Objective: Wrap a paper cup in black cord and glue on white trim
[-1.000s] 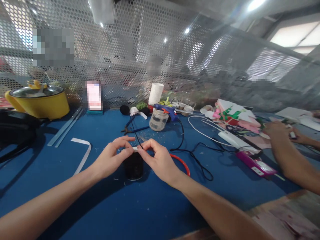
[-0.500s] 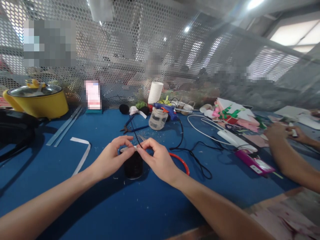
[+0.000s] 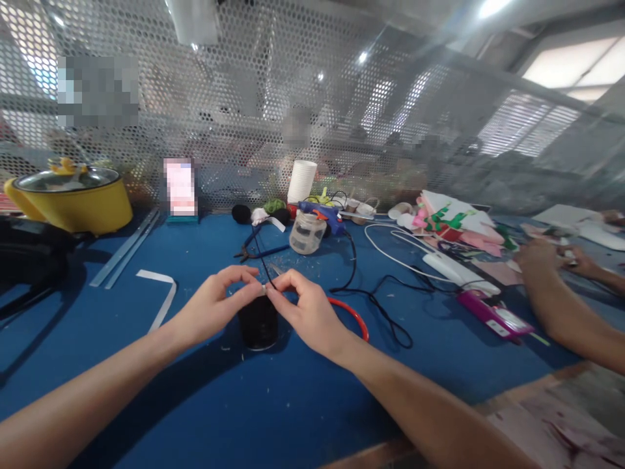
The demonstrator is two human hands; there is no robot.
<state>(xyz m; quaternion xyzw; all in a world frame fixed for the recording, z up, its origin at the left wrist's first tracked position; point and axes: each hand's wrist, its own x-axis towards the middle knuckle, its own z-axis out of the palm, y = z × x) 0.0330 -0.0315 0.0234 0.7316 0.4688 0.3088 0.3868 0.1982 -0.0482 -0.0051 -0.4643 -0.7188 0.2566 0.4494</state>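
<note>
Moved slightly since half a second ago in the head view, with the left hand (image 3: 215, 303) now covering more of the white piece (image 3: 264, 290) at the top of the black cylinder (image 3: 258, 327). Upright on the blue table (image 3: 273, 410) beneath both sets of fingertips, as to that cylinder. Bringing left thumb and forefinger close at the white piece; cannot tell whether pinching it. Pressing thumb and forefinger of the right hand (image 3: 310, 312) together on the lower end of a black cord (image 3: 262, 258), slanting up beyond the cylinder. Farther behind the cylinder, pliers (image 3: 244, 253) and a clear jar (image 3: 306, 238), with a blue glue gun (image 3: 336, 220) near the jar's top. Right of the cylinder, a red tube (image 3: 359, 318), curved; well to its right, a purple box (image 3: 493, 317) and another person's arm (image 3: 551, 299). Left of the cylinder, a bent white strip (image 3: 168, 296); farther left and behind, a yellow pot (image 3: 85, 205).
</note>
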